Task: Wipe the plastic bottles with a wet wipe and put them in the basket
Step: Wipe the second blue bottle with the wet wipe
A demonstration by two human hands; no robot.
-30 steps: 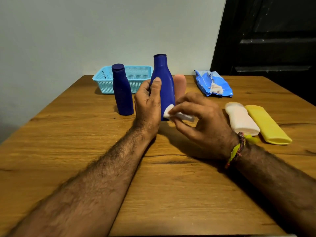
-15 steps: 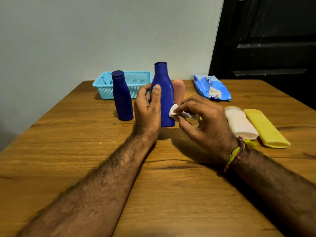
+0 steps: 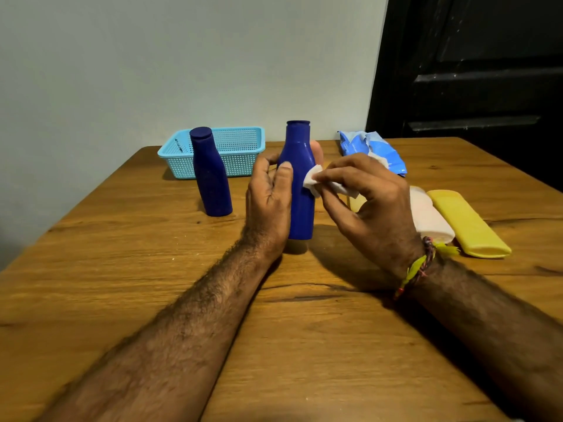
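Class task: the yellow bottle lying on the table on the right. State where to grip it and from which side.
Take the yellow bottle across its middle from above, fingers on its two long sides. It lies flat, with the pale bottle close along its left side, so come straight down and keep the grip narrow.

Home room: wooden table [image 3: 304, 345], plain wall [image 3: 182, 62], dark door [image 3: 472, 65].

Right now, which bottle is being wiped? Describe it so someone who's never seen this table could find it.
Start at the turquoise basket by the wall on the wooden table. Two dark blue bottles stand in front of it. It's the blue bottle nearer the middle, gripped by the left hand, with the right hand pressing a white wipe against it.
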